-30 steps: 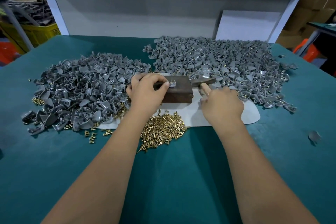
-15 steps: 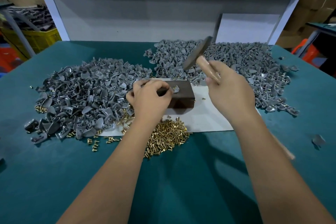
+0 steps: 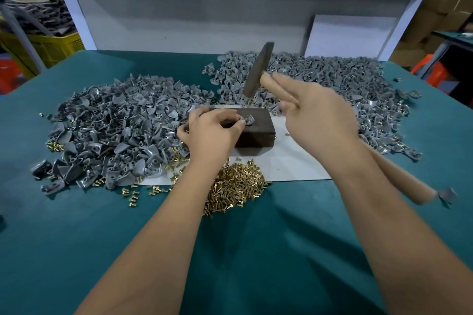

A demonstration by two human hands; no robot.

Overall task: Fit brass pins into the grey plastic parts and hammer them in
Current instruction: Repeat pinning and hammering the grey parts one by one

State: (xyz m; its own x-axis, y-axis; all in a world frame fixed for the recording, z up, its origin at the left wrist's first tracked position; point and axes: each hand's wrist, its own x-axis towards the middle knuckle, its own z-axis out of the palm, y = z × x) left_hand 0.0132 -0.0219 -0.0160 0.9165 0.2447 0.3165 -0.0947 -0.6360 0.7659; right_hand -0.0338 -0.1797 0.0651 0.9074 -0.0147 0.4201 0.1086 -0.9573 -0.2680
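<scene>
A dark metal block [image 3: 258, 130] sits on a white sheet [image 3: 289, 161] mid-table. On its top lies one grey plastic part [image 3: 248, 119] with a brass pin in it, pinched at its left edge by my left hand [image 3: 212, 133]. My right hand [image 3: 317, 115] grips the wooden handle of a hammer [image 3: 258, 69], whose dark head is raised, tilted, above and behind the block. The handle's butt end sticks out past my right forearm. A heap of loose brass pins [image 3: 235, 186] lies in front of the block, below my left wrist.
A big pile of grey parts [image 3: 115, 130] lies left of the block, another pile [image 3: 332, 79] behind and right of it. Stray pins [image 3: 131, 193] dot the green table [image 3: 230, 250]. One lone grey part [image 3: 446, 194] lies at the right. A white frame and board stand behind.
The hammer went from lying low beside the block to raised above it. My left hand stays at the part on the block. The view has shifted slightly.
</scene>
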